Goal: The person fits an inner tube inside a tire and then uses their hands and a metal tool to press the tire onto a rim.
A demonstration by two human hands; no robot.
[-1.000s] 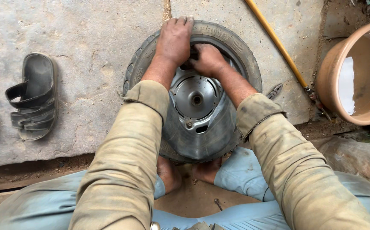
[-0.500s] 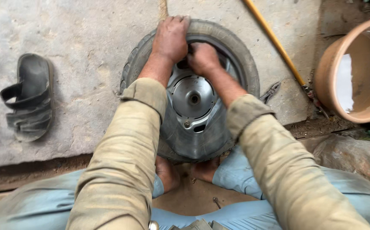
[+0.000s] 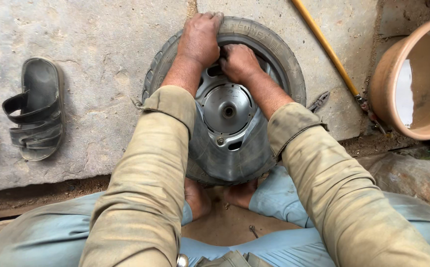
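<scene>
A small black tyre (image 3: 279, 59) on a grey metal wheel rim (image 3: 227, 109) lies flat on the stone slab in front of me, its near edge pinned by my bare feet (image 3: 197, 198). My left hand (image 3: 200, 37) presses palm-down over the tyre's far wall, fingers curled over the tread. My right hand (image 3: 237, 62) is fisted just inside the far bead, between tyre and rim, pushing the rubber. Black inner rubber (image 3: 225, 160) bulges out at the near side of the rim.
A dark strapped sandal (image 3: 34, 109) lies on the slab at the left. A yellow-handled tool (image 3: 323, 47) runs diagonally at upper right, beside a large terracotta-coloured tub (image 3: 398, 64) holding water. A small metal piece (image 3: 252, 230) lies between my legs.
Both hands have stayed at the tyre's far edge, kneading the bead; the right fist has shifted slightly. The view has drifted a little.
</scene>
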